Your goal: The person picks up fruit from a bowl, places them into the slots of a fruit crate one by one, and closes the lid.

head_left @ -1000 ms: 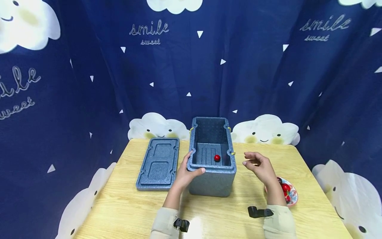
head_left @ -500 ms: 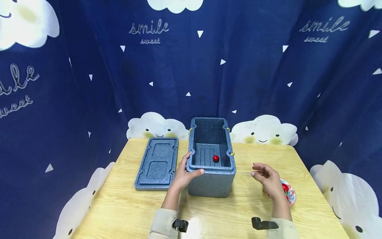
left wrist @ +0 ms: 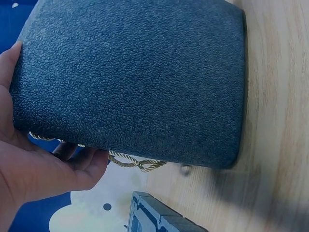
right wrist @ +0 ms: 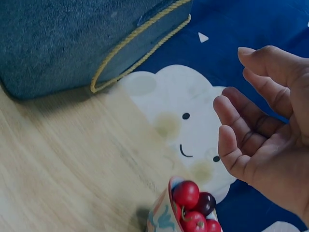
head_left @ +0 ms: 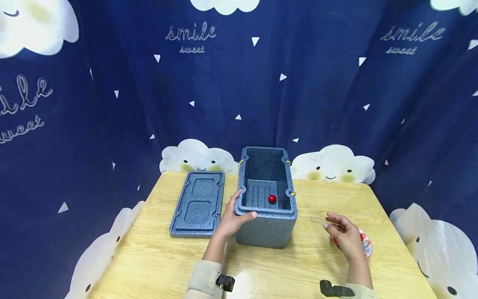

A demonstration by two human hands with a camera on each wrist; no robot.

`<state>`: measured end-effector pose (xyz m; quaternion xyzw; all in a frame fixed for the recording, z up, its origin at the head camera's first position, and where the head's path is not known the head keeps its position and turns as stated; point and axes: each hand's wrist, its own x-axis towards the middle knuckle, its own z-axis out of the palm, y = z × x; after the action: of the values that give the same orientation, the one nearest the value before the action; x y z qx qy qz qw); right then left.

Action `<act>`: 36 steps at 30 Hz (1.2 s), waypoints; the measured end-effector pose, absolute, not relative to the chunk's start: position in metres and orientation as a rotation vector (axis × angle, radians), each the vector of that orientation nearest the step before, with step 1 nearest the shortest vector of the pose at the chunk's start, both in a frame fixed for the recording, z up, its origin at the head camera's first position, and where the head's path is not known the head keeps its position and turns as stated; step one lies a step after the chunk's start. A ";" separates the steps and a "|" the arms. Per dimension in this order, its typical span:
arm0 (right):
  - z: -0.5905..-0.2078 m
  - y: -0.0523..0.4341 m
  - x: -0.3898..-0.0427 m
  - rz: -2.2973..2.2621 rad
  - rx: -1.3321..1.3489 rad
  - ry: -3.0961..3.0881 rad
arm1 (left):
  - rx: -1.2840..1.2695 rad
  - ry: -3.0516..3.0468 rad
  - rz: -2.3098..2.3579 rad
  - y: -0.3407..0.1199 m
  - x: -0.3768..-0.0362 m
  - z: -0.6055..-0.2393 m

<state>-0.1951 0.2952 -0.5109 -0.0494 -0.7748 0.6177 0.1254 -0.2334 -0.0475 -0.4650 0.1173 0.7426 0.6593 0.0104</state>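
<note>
On the wooden table (head_left: 157,257), against the navy cloud-print curtain (head_left: 112,104), an open grey foam box (head_left: 267,224), braced at its near left corner by the left hand (head_left: 232,219), thumb hooked over the rim and fingers round the outer wall, curled in a steadying grip. Beside the box, to its left and lying flat, the matching lid (head_left: 198,203). Over a small patterned bowl (head_left: 367,245) near the right edge, the right hand (head_left: 345,237), fingers loosely spread and gently bent, holding nothing. In the bowl, a heap of red cherries (right wrist: 190,208); down on the ribbed box floor, a single red cherry (head_left: 272,199). Judged mid-transfer, fruit going from bowl into box. Called for next, probably: lowering to the heap, pinching one cherry, carrying it over the rim
</note>
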 end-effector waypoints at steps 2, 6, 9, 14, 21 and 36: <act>-0.517 0.300 -0.192 1.843 -0.121 -2.209 | 0.363 2.324 2.056 -0.047 -0.234 -0.465; -0.525 0.312 -0.186 1.881 -0.195 -2.198 | 0.352 2.316 2.074 -0.045 -0.235 -0.467; -0.550 0.331 -0.190 1.867 -0.225 -2.186 | 0.343 2.316 2.095 -0.044 -0.239 -0.476; -0.625 0.377 -0.204 1.836 -0.273 -2.113 | 0.319 2.382 2.070 -0.042 -0.249 -0.498; -0.655 0.393 -0.201 1.809 -0.446 -2.036 | 0.288 2.373 2.069 -0.044 -0.251 -0.501; -0.640 0.396 -0.183 1.965 -0.592 -1.883 | 0.259 2.345 2.083 -0.044 -0.251 -0.502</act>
<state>-0.1834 0.3962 -0.6401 -0.2091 -0.6653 0.6943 0.1776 -0.2510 -0.0441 -0.5024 0.0822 0.7450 0.6620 -0.0027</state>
